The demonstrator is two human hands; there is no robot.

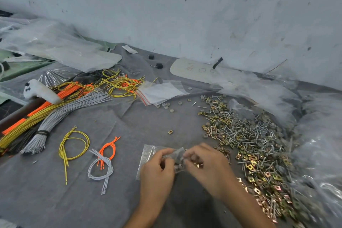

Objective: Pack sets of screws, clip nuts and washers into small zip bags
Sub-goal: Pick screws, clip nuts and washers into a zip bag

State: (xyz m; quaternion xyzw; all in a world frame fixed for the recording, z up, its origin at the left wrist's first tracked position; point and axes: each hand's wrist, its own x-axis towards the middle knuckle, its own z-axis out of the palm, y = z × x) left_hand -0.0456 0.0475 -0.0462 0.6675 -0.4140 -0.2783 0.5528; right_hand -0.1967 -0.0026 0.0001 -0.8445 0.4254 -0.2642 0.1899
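While looking down over a grey felt-like cloth (55,200), creased in soft folds and backed by a scuffed pale wall (185,5) flecked with dark marks. Crinkled clear plastic sheeting (55,42) along the back and right edges. Near the front, left hand (157,170) and right hand (209,168) close together, fingers curled, both pinching a small clear zip bag (147,153) just above the cloth, dull grey washers inside. Just right of the hands, a glittering heap (249,140) of thin silver screws, square brassy clip nuts and round washers. Farther back, flat empty bags (161,91) with red strips. Leftward, smooth grey, orange and yellow wires (74,109), bundled or looped.
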